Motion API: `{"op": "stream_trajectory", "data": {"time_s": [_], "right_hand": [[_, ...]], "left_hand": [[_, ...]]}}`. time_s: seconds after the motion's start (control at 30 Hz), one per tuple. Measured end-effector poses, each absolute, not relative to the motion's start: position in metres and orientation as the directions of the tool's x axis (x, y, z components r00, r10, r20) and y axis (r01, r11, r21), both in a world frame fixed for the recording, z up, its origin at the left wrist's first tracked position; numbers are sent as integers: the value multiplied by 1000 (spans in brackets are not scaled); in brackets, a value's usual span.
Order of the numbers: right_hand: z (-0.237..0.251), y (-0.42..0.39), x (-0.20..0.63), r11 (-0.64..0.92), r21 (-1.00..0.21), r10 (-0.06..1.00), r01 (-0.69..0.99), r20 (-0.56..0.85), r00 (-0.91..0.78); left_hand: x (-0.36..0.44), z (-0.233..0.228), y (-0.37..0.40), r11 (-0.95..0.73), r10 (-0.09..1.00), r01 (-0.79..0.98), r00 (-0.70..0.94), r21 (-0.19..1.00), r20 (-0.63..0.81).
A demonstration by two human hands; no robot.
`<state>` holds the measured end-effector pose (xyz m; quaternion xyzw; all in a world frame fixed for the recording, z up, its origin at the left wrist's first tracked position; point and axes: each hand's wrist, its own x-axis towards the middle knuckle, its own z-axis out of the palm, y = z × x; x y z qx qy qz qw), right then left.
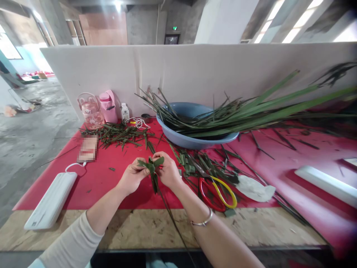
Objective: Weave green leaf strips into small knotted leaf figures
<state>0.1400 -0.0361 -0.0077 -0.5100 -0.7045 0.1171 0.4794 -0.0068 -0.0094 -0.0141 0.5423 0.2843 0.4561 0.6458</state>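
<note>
Leaf strips [153, 166] dark green, long leaves [251, 111] brighter green in a blue basin [192, 139]. Table cloth [111, 182] red over speckled tan board [145, 227]; scissors [217, 191] have one red, one yellow handle. Pink bottles [102, 108], white power bank [51, 201], silver bracelet [202, 222].

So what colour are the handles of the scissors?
One red, one yellow on the scissors, in the head view.

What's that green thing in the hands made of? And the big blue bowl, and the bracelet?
The green thing, pinched by the left hand and right hand, looks like folded strips of fresh leaf: flat, matte and creased, like the long leaves nearby. The blue bowl seems plastic, smooth with an even colour. The bracelet looks like metal, thin, silvery and shiny.
</note>
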Motion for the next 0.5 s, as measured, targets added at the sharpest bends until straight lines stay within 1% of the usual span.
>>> {"op": "stream_trajectory", "data": {"time_s": [0.07,0.1,0.17,0.27,0.33,0.43,0.5], "right_hand": [[-8,-36,138,441,-669,837,598,547,-6],[-7,-36,137,439,-681,843,586,538,-7],[-6,-36,134,409,-712,864,570,504,9],[-6,-36,131,289,-765,899,575,424,112],[-7,-37,129,222,-794,921,566,362,147],[-11,-37,125,188,-850,951,491,283,125],[-11,-38,122,173,-909,971,379,221,86]], "left_hand": [[-7,-15,-8,-55,910,-308,377,950,174],[-7,-16,-7,-53,917,-320,359,946,173],[-9,-18,-5,-5,929,-330,347,944,126],[-11,-19,-3,79,937,-332,347,940,44],[-11,-18,-4,115,941,-366,339,923,17],[-9,-12,-8,172,942,-431,335,886,-20],[-7,-8,-11,205,937,-462,347,863,-37]]}}
